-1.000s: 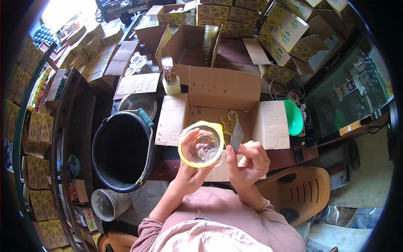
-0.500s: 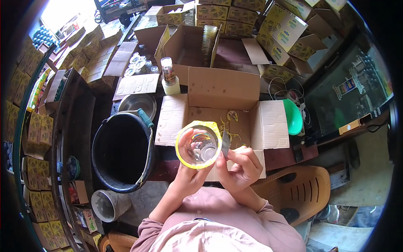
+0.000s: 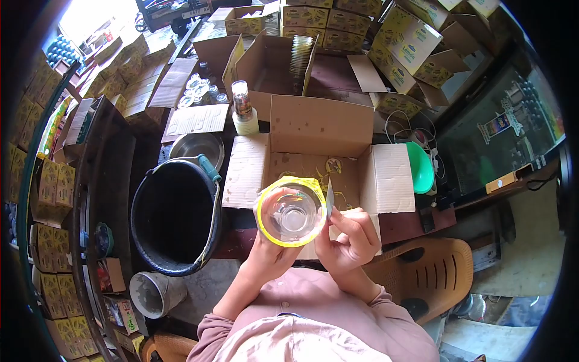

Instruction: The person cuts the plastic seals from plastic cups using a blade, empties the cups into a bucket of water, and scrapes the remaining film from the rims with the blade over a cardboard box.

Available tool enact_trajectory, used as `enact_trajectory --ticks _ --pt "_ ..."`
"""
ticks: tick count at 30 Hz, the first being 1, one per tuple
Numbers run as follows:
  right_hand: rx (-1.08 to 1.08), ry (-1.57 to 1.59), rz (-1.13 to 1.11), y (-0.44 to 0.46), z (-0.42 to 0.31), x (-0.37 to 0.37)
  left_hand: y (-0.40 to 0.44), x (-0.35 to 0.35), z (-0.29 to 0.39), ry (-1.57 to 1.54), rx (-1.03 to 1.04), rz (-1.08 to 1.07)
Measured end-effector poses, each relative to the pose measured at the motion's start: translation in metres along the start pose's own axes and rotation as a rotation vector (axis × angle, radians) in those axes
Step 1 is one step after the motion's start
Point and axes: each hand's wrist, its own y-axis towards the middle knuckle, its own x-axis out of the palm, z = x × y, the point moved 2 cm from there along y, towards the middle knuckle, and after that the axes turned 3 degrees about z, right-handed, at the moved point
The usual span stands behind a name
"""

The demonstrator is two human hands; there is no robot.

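Note:
My left hand (image 3: 272, 256) is closed around a clear plastic cup (image 3: 294, 220) with a yellow rim, its mouth tilted up toward me. Pinched in my right hand (image 3: 353, 238) is a thin, flat grey blade (image 3: 330, 196), standing on edge against the right side of the rim. Whether it touches the rim I cannot tell. Beneath both hands lies an open cardboard box (image 3: 321, 125), with yellow strips (image 3: 341, 198) and a round yellow-printed piece (image 3: 333, 165) inside. The cup hides part of the box floor.
Left of the box stands a black bucket (image 3: 140, 232) with a handle. Stacked cups (image 3: 246, 123) stand behind the left flap, a green bowl (image 3: 420, 169) at the right. Further back are a larger open carton (image 3: 259, 57) and a cup stack (image 3: 300, 57). A brown chair (image 3: 443, 268) is at right.
The cup has shifted slightly right and down, its mouth turned more squarely toward me. The blade has moved a little right and up and now looks narrower and more upright.

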Motion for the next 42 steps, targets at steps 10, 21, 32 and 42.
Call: enact_trajectory --ticks 10,21,32,42 --pt "0.093 0.129 0.0 0.004 0.009 0.002 0.006 -0.005 0.002 0.041 0.054 -0.019" --pt "0.091 0.052 -0.053 0.008 0.013 0.002 0.01 -0.013 -0.006 -0.016 -0.002 -0.111" --pt "0.109 0.118 -0.119 0.016 0.025 0.002 0.016 -0.018 -0.007 -0.076 -0.082 -0.232" --pt "0.128 0.127 -0.093 0.014 0.029 -0.001 0.025 -0.013 -0.015 -0.246 -0.077 -0.166"
